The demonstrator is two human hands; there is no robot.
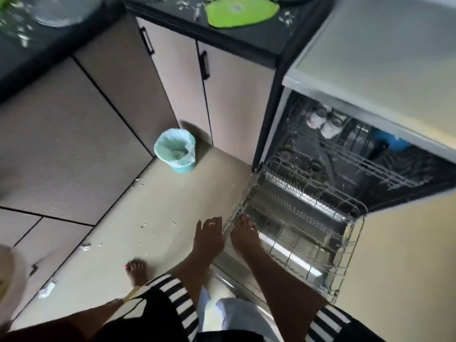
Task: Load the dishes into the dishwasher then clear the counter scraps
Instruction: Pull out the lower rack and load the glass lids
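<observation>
Where the counter [56,38] runs far left, a glass bowl [64,11] sits among scraps [22,38], its contents blurred. A lined bin [176,150] stands on the floor [148,206], with bits scattered nearer. Farther right, a green plate [243,12] lies on the counter. The left hand [209,236], grip wide, is just beside the dishwasher's [278,134] pulled-out lower rack [345,255]. The right hand [244,234] touches its rim, but I cannot tell its grip. The upper rack [370,166] holds cups [318,119].
</observation>
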